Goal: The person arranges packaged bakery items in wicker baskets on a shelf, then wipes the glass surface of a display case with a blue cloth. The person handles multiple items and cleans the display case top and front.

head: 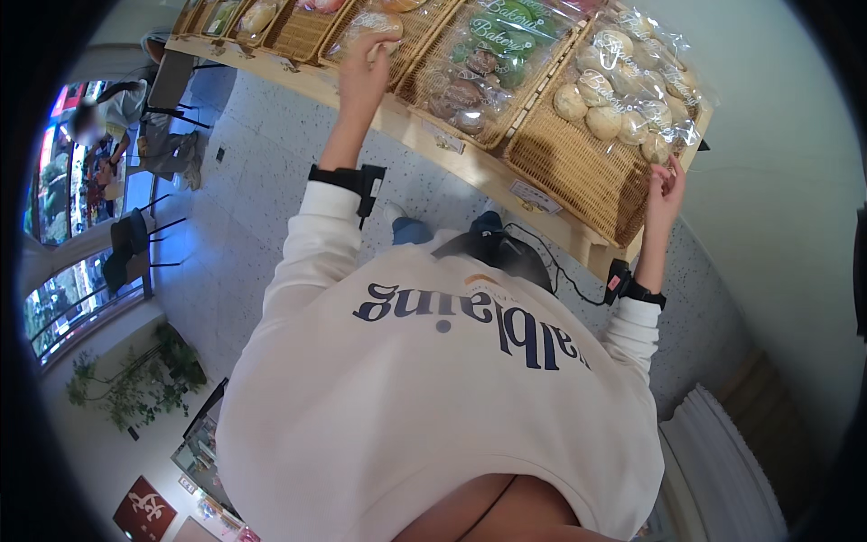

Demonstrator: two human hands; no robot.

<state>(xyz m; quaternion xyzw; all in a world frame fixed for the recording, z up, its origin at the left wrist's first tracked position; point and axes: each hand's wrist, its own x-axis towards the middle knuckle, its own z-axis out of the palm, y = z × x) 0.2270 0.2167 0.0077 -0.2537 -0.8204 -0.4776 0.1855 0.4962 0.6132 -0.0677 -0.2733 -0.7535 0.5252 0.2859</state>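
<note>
My left hand [369, 61] is over the near part of a wicker basket, its fingers at a clear-wrapped bread bun [379, 26]; whether they grip it cannot be told. At the right, my right hand [667, 186] touches the near end of a clear bag of round pale buns [656, 147], its fingertips at the bag's edge; a firm hold does not show. These buns lie in the far part of a large wicker basket [569, 162]. Between my hands, another wicker basket [410, 85] holds bags of brown buns [464, 95] and green buns [504, 37].
The baskets stand in a row on a pale wooden display table [433, 152]. More baskets with packed bread continue to the upper left. A pale wall [779, 176] borders the table's right end. A black cable [555, 264] hangs near my body. A seated person [118, 129] is far left.
</note>
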